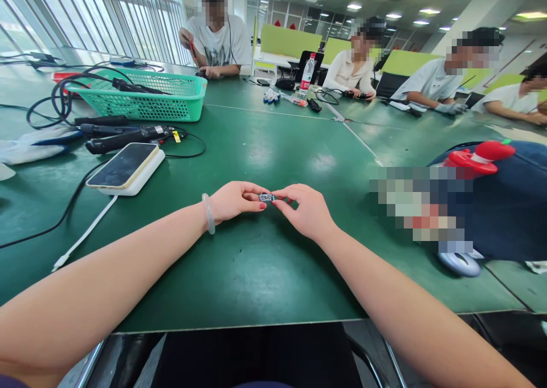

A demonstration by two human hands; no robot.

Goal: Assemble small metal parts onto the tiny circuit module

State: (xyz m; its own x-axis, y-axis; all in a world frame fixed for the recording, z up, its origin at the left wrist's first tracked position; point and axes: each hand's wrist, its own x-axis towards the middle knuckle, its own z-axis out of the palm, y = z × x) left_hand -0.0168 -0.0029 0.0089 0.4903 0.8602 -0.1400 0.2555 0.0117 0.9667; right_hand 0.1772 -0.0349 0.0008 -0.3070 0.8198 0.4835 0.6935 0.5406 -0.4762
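Observation:
A small dark circuit board (267,197) with pale markings is held just above the green table (252,251), between both hands. My left hand (234,199), with a pale bangle at the wrist, pinches its left end between thumb and fingers. At the opposite end, my right hand (304,207) grips it with thumb and index finger. The fingertips cover the board's two ends, so only its middle face shows.
On the left lie a phone (123,164) on a white block, black cabled tools (128,138), a glove (38,144) and a green basket (194,100). A dark blue bag (508,205) and a mouse (459,264) are right. A bottle (306,76) stands farther back; several people sit across.

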